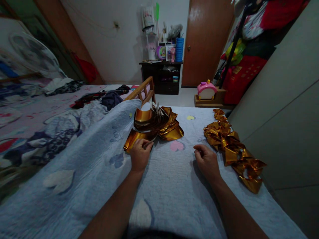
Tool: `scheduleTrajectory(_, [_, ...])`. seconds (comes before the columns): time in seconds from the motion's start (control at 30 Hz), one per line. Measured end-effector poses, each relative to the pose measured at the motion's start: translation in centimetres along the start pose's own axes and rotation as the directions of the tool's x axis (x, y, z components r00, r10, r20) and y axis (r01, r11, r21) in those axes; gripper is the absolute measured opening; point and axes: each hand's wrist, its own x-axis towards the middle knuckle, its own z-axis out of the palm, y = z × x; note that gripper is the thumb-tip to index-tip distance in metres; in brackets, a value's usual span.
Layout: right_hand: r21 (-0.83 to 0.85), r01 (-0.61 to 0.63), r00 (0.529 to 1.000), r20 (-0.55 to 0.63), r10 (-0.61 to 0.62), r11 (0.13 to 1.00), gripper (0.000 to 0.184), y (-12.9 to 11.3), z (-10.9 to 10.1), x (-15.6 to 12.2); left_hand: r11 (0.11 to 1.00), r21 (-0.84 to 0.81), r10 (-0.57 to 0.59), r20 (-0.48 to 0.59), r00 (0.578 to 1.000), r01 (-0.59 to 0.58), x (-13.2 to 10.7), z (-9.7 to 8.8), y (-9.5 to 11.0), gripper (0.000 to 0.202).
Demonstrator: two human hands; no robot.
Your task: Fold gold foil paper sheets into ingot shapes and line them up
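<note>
A loose stack of gold foil paper sheets lies on the light blue bedspread, fanned and curled, with pale undersides showing. My left hand is at its near edge, thumb and fingers pinched on the edge of a gold foil sheet. To the right, my right hand hovers low over the bedspread with its fingers curled in and nothing visible in them. Beside that hand, a row of folded gold foil pieces runs along the bed's right side.
A light blue bedspread with heart patterns covers the bed. A wooden rail stands at its far left corner, near rumpled clothes. A pale cabinet borders the right side. A dark shelf stands beyond the bed.
</note>
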Motion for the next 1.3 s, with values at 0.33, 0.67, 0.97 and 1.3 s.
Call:
scheduleTrajectory(0.33, [0.003,-0.002,1.0,0.017,0.002,1.0,0.022,-0.1,-0.1,0.0,0.999,0.001,-0.05,0.211,0.976,0.051,-0.5,0.3,0.5,0.023])
scheduleTrajectory(0.67, [0.002,-0.003,1.0,0.026,0.003,1.0,0.021,-0.4,-0.1,0.0,1.0,-0.02,-0.003,0.277,0.961,0.009,-0.6,0.2,0.3,0.017])
scheduleTrajectory(0.97, [0.007,-0.008,0.999,0.052,0.007,1.0,0.023,-0.2,0.0,0.0,0.998,0.027,-0.059,0.029,0.998,0.058,0.1,-0.1,0.0,0.02])
scheduleTrajectory(1.3, [-0.001,0.001,0.998,0.063,-0.001,1.0,0.022,-0.3,-0.1,-0.2,0.998,-0.008,-0.065,-0.167,0.984,0.065,0.2,-0.7,0.3,0.026])
